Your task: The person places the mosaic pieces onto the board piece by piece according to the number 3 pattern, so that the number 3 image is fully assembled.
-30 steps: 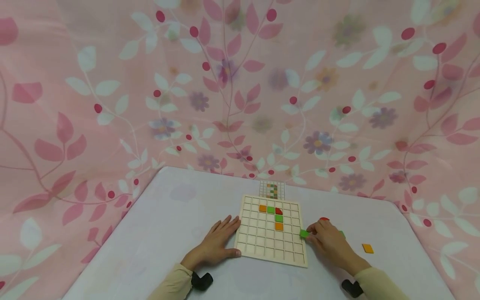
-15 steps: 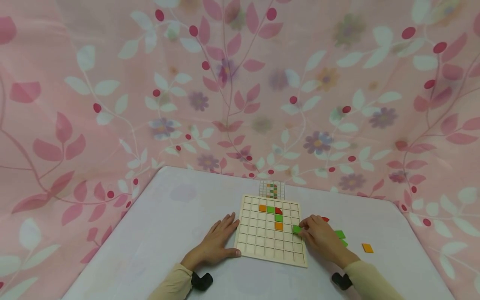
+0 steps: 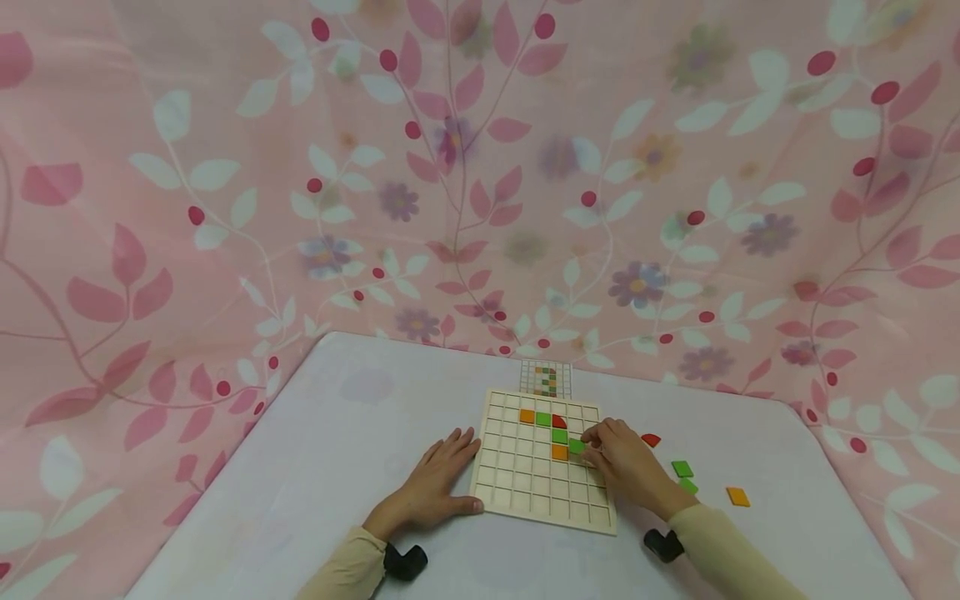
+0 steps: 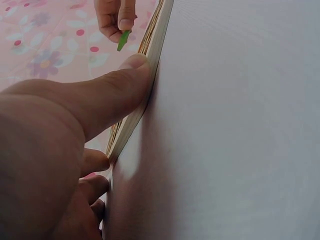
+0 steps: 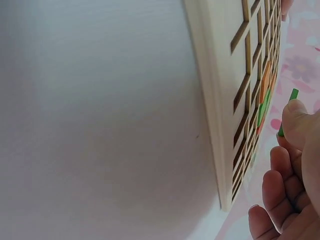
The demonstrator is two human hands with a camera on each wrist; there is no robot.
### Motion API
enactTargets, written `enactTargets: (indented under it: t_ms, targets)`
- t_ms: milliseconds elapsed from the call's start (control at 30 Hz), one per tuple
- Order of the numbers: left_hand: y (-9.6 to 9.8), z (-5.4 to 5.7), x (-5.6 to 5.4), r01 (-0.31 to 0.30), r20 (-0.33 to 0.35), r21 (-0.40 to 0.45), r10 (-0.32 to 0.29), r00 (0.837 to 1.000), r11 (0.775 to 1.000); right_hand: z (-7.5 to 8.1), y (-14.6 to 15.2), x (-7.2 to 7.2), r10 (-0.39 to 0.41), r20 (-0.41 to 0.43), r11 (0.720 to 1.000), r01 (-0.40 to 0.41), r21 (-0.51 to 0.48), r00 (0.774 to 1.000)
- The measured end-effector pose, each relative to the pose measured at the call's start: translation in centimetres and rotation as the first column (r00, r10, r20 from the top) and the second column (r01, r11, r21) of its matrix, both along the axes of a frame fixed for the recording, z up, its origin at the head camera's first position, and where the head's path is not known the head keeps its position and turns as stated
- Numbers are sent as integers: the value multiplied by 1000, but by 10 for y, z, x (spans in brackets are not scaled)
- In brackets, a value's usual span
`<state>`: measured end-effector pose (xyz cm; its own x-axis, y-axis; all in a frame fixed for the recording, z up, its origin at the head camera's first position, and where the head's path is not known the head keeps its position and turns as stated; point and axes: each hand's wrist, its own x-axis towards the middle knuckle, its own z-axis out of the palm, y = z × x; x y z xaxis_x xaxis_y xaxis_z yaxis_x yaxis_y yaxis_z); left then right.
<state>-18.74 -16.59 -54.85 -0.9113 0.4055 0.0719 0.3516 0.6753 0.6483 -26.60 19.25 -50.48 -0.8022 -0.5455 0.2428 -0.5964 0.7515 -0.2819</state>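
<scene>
A wooden grid board (image 3: 517, 477) lies on the table, with orange, green and red tiles set in some of its squares. My left hand (image 3: 429, 486) rests at the board's left side, fingers spread; in the left wrist view its thumb (image 4: 112, 92) touches the board's edge. Between thumb and fingertips my right hand (image 3: 633, 467) pinches a green square tile (image 3: 577, 447). In the right wrist view this green tile (image 5: 294, 95) is held up off the board. In the head view it appears just right of the set orange tile (image 3: 559, 452).
Right of the board lie a red quarter-round tile (image 3: 651, 439), a green square tile (image 3: 682, 468), another green tile (image 3: 687, 485) partly behind the right wrist, and an orange tile (image 3: 738, 497). A printed grid card (image 3: 546, 378) lies behind the board. Floral cloth (image 3: 450, 208) hangs beyond the table.
My right hand has moved left with the green tile, from beside the board's right edge to over its squares. The loose tiles behind it show more fully. My left hand has stayed put.
</scene>
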Motion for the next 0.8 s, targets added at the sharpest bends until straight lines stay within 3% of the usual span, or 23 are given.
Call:
enactTargets:
  t_ms: [233,800]
  targets:
    - [1,9,1,10,18,-36,-9,1000,999,-1,-15,-5,-2,77,1000,2,1,997]
    - [1,9,1,3,23,-60,-1,1000,998,-4,-48,-5,-15,98,998,8,66,995]
